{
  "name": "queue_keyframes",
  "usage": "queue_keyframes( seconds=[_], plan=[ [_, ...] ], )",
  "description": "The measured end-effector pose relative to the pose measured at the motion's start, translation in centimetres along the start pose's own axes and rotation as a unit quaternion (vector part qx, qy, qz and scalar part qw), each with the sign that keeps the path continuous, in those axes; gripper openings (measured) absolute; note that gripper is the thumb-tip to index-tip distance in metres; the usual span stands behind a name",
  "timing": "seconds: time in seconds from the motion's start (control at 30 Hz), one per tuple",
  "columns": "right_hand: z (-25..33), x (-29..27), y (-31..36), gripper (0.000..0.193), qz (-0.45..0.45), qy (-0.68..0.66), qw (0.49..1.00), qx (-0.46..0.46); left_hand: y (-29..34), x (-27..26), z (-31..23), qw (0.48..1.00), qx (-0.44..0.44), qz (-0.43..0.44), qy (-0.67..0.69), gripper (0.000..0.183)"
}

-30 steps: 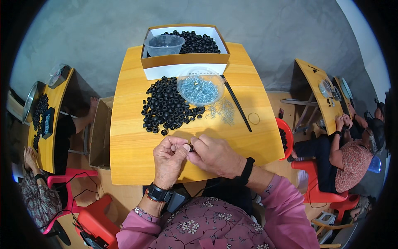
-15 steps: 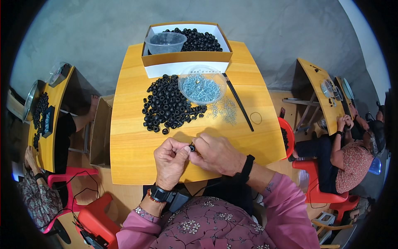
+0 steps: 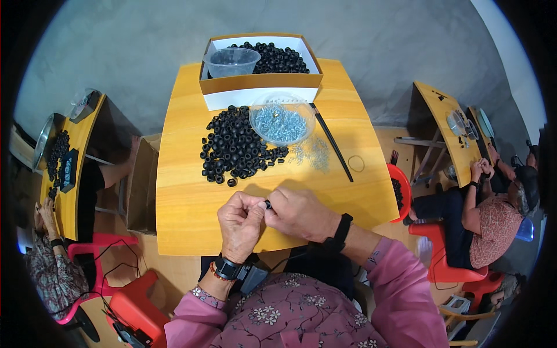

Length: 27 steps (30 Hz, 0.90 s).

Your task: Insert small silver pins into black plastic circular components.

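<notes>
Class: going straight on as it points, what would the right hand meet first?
Likely the small black piece pinched in the left hand; whether the right hand already touches it is unclear.

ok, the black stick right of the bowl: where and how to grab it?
I'd pinch the black stick mid-shaft, across its narrow width, coming from above and the right. It lies diagonally; its far end sits close beside the clear bowl, and small clear pieces are scattered to its left.
</notes>
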State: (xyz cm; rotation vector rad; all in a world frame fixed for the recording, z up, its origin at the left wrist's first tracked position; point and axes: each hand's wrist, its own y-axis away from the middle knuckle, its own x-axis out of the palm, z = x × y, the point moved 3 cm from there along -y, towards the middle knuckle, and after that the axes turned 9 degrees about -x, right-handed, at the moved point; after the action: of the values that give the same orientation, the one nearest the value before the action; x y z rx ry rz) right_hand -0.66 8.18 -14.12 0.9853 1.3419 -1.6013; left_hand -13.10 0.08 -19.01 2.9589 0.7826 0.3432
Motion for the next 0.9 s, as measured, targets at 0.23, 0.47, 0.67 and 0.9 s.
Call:
queue_keyframes(
  seconds=[0.23,0.47,0.67,0.9],
  plan=[
    [-1.0,-1.1,0.7,0.020,-0.071,-0.090,0.992,0.049,-0.3,0.2,-0.6,0.998,-0.041,0.042,-0.029,0.013],
    [-1.1,-0.8,0.2,0.020,-0.039,-0.101,0.994,0.024,-0.3,0.4,-0.3,0.991,-0.092,0.101,-0.004,0.022],
    [-0.9,-0.4,0.0,0.019,0.007,-0.058,0.997,-0.043,-0.2,0.4,-0.5,0.992,-0.094,0.082,-0.004,0.024],
    [-0.6,-1.4,0.4,0.035,-0.109,-0.263,0.949,0.133,-0.7,-0.5,0.3,0.989,-0.096,0.056,0.094,0.022]
  ],
)
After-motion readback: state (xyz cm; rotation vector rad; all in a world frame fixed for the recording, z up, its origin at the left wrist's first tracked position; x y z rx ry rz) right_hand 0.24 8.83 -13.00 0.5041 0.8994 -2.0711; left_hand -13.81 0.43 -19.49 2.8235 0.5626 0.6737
